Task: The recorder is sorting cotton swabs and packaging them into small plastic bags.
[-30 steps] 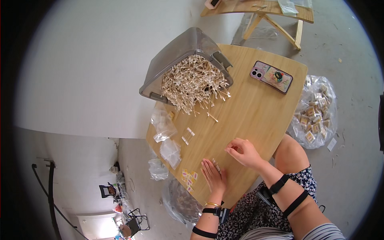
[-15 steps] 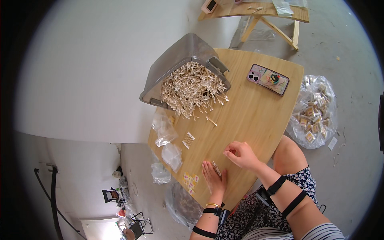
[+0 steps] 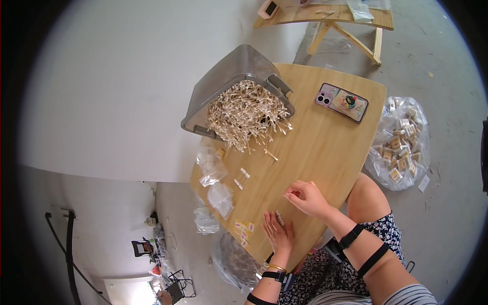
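Observation:
My left hand (image 3: 278,235) rests low over the near part of the wooden table, its thumb and fingers around a small bundle of cotton swabs (image 3: 279,218) whose tips show past the fingers. Close by on the right, my right hand (image 3: 308,197) hovers with its fingers curled into a pinch; whatever is in them, if anything, is hidden. A neat row of cotton swabs (image 3: 242,178) lies farther away to the left. Beyond it, a grey plastic bin (image 3: 223,81) tipped on its side spills a large heap of loose cotton swabs (image 3: 246,114). One stray swab (image 3: 271,154) lies in front.
A phone (image 3: 341,102) lies at the table's far right. Clear plastic bags (image 3: 219,200) and small yellow-and-white cards (image 3: 244,229) line the left edge. On the floor at right sits a bag of small packs (image 3: 401,147). Another wooden table (image 3: 325,14) stands beyond.
My left hand has shifted slightly right and nearer, and the swab bundle shows more toward its fingertips. My right hand has stayed in about the same place and pose.

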Demonstrator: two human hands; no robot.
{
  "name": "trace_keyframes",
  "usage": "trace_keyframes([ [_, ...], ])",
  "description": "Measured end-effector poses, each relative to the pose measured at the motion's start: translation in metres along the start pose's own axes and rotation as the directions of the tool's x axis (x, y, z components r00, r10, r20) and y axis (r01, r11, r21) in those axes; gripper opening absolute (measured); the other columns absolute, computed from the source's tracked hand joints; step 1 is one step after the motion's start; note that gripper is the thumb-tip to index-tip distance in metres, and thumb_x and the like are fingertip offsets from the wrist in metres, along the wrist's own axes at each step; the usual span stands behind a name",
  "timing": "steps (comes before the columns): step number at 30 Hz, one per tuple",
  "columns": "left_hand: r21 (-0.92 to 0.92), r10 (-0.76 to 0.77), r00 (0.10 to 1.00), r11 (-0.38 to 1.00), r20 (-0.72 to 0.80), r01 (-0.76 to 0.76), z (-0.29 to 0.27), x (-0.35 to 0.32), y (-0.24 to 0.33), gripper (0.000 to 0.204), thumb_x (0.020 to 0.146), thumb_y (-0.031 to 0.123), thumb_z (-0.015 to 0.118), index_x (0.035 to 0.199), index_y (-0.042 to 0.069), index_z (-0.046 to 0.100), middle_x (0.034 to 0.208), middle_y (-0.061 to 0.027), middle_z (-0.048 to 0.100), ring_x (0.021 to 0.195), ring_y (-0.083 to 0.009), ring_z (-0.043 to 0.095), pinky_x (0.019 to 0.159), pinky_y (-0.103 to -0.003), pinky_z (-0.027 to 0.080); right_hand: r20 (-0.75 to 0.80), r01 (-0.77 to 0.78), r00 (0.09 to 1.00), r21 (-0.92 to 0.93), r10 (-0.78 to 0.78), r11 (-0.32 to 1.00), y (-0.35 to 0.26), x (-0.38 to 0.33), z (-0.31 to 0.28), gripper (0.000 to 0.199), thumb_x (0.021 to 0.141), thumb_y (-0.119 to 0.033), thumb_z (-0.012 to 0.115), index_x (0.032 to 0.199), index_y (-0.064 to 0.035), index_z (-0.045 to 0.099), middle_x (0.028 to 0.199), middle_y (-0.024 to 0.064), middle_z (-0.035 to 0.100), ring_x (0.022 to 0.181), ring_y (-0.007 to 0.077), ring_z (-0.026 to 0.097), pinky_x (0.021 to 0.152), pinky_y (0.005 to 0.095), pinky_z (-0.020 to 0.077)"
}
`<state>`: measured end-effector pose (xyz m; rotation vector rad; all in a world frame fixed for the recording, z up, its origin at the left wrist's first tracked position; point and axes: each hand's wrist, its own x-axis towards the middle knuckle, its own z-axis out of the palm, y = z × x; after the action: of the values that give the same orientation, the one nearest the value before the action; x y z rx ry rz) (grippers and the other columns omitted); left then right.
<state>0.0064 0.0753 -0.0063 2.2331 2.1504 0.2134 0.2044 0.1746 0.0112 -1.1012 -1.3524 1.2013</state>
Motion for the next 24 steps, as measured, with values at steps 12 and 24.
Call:
trace_keyframes([
  [12,0.097,-0.091,0.995,0.991,-0.038,0.095,-0.018,0.141,-0.065,0.067,0.094,0.044,0.056,0.143,0.003,0.037,0.155,-0.0196,0.026,0.146,-0.0402,0.019,0.117,-0.058,0.014,0.002,-0.009,1.000,-0.007,0.009,1.000,-0.003,0.000,0.000,0.020,0.087,-0.022,0.065,0.090,-0.0037,0.070,0.082,0.0112,0.066,0.075,0.0220,0.065,0.072,0.0339,0.0509],
  [24,0.157,-0.125,0.985,0.977,-0.121,0.143,-0.009,0.167,-0.064,0.044,0.088,0.035,0.065,0.120,0.008,0.052,0.135,-0.0134,0.044,0.134,-0.0373,0.034,0.115,-0.055,0.020,0.008,-0.054,0.999,-0.004,0.054,0.999,0.000,-0.002,0.003,0.022,0.086,-0.028,0.062,0.089,-0.0080,0.070,0.079,0.0067,0.064,0.075,0.0207,0.063,0.077,0.0350,0.0394],
])
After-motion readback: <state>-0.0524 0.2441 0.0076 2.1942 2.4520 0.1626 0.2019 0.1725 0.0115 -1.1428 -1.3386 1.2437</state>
